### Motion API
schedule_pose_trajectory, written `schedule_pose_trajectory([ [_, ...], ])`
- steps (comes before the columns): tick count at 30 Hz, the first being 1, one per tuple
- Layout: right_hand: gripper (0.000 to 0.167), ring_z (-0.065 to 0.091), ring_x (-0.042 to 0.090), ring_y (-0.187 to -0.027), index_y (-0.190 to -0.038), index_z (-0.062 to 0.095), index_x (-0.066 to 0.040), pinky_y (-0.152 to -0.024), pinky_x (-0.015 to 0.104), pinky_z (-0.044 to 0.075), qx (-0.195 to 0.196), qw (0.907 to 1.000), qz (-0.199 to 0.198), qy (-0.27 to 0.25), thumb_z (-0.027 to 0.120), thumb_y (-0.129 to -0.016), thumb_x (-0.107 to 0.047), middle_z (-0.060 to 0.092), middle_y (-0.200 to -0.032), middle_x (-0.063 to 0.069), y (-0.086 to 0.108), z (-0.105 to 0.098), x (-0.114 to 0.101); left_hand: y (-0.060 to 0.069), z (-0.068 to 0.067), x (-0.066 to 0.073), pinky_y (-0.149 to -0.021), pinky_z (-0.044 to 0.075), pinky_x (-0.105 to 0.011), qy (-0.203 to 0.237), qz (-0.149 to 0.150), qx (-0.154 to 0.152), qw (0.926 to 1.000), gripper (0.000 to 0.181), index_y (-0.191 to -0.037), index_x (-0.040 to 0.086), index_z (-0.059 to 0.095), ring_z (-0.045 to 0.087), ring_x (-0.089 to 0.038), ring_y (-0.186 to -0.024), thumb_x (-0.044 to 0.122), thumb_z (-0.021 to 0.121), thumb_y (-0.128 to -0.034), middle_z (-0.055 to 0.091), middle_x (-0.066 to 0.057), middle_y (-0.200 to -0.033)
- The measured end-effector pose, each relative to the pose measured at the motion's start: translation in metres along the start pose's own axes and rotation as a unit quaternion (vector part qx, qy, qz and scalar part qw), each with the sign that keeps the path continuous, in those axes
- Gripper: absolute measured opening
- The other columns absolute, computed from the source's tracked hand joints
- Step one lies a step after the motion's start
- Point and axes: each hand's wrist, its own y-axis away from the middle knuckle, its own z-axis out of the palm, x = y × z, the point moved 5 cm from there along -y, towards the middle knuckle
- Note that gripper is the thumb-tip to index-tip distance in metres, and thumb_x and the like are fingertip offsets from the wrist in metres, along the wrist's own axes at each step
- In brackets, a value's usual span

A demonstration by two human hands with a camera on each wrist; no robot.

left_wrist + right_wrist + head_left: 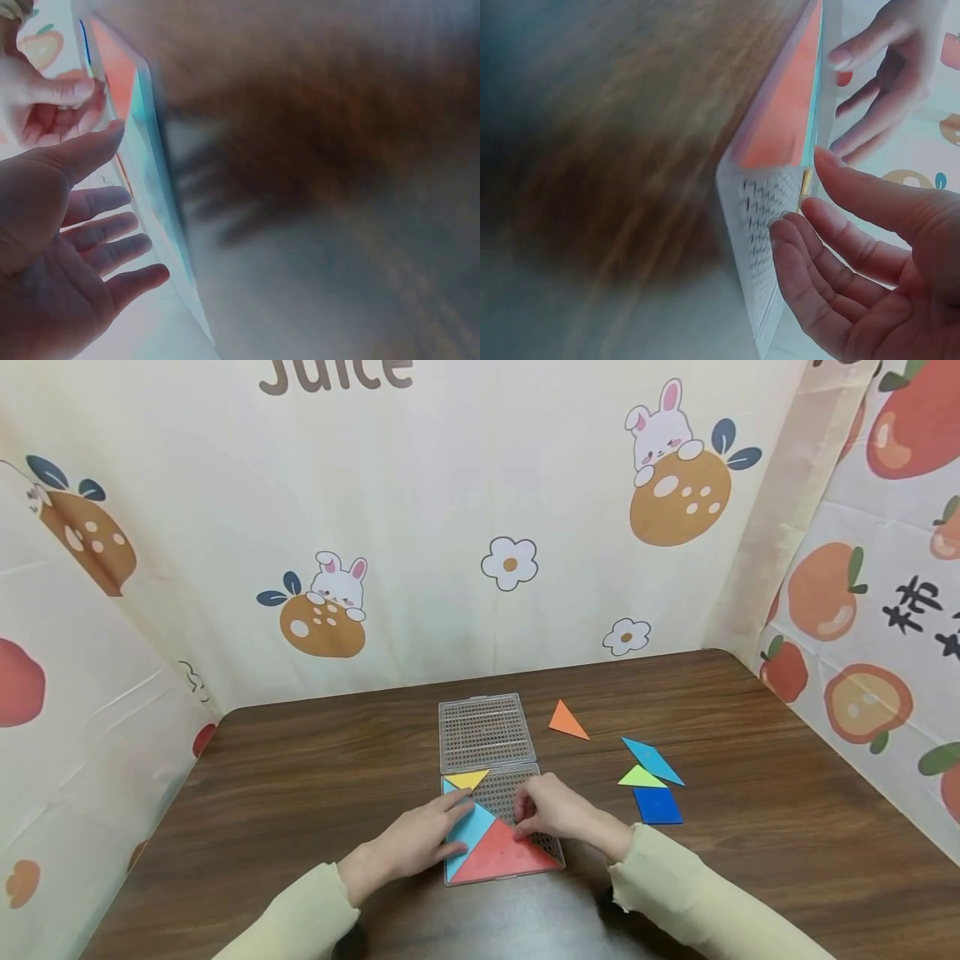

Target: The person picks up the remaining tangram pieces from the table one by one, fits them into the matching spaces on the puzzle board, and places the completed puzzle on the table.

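Note:
A clear gridded case point(487, 735) lies unfolded on the table. In its near half sit a red triangle point(502, 853), a large light-blue triangle point(474, 828) and a small yellow triangle point(467, 779). My left hand point(411, 843) reaches over the left side with extended fingers, its fingertips on or just above the light-blue and yellow pieces. Over the case's bare right part is my right hand point(557, 810), thumb tip by the top of the red triangle. In the right wrist view, the right hand's fingers point(802, 277) bend loosely, apart from the thumb, with nothing between them.
Right of the case lie an orange triangle point(567, 722), a blue parallelogram point(652, 760), a lime-green triangle point(641, 777) and a dark-blue square point(657, 806). The brown wooden table point(315, 760) meets printed curtains point(435, 527) at the back and sides.

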Motion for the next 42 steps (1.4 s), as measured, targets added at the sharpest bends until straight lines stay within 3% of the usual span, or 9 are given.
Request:
schedule_pose_trajectory([
  [7, 0.017, 0.044, 0.005, -0.053, -0.066, 0.059, -0.010, -0.047, 0.019, 0.041, 0.013, 0.9999, 0.009, 0.006, 0.075, -0.070, -0.012, 0.051, -0.060, -0.007, 0.007, -0.011, 0.011, 0.008, 0.001, 0.017, -0.089, 0.042, -0.034, 0.007, 0.027, 0.011, 0.9995, 0.050, -0.125, 0.001, 0.049, 0.042, -0.023, -0.119, 0.030, 0.059, -0.0853, 0.040, -0.013, -0.133],
  [15, 0.008, 0.046, 0.008, -0.056, -0.075, 0.065, -0.007, -0.049, 0.020, 0.043, 0.028, 0.9988, 0.035, 0.019, 0.071, -0.075, -0.012, 0.055, -0.065, -0.006, 0.019, -0.024, 0.027, 0.016, 0.006, 0.032, -0.089, 0.042, -0.033, -0.014, 0.072, 0.027, 0.9970, 0.051, -0.125, 0.004, 0.050, 0.043, -0.025, -0.118, 0.034, 0.058, -0.0850, 0.043, -0.010, -0.131],
  [22, 0.008, 0.051, 0.007, -0.062, -0.082, 0.067, -0.003, -0.056, 0.020, 0.045, 0.065, 0.9951, 0.030, 0.067, 0.068, -0.077, -0.009, 0.061, -0.071, -0.003, 0.032, -0.036, 0.032, 0.020, 0.011, 0.039, -0.089, 0.042, -0.034, -0.014, 0.093, 0.027, 0.9952, 0.050, -0.127, 0.003, 0.048, 0.042, -0.027, -0.118, 0.030, 0.058, -0.0860, 0.043, -0.010, -0.132],
  [32, 0.013, 0.060, 0.015, -0.068, -0.086, 0.066, 0.001, -0.060, 0.026, 0.050, 0.113, 0.9828, 0.019, 0.145, 0.068, -0.076, -0.006, 0.063, -0.079, 0.005, 0.063, -0.046, 0.034, 0.021, 0.015, 0.041, -0.087, 0.043, -0.033, -0.023, 0.097, 0.043, 0.9941, 0.040, -0.124, 0.005, 0.052, 0.042, -0.028, -0.118, 0.021, 0.057, -0.0870, 0.046, -0.011, -0.130],
  [42, 0.019, 0.062, 0.020, -0.077, -0.090, 0.066, 0.002, -0.065, 0.032, 0.050, 0.149, 0.9727, 0.011, 0.178, 0.070, -0.073, -0.005, 0.066, -0.085, 0.006, 0.083, -0.056, 0.046, 0.021, 0.015, 0.041, -0.090, 0.041, -0.032, -0.020, 0.079, 0.031, 0.9962, 0.036, -0.124, 0.007, 0.053, 0.042, -0.025, -0.119, 0.016, 0.053, -0.0889, 0.046, -0.009, -0.130],
])
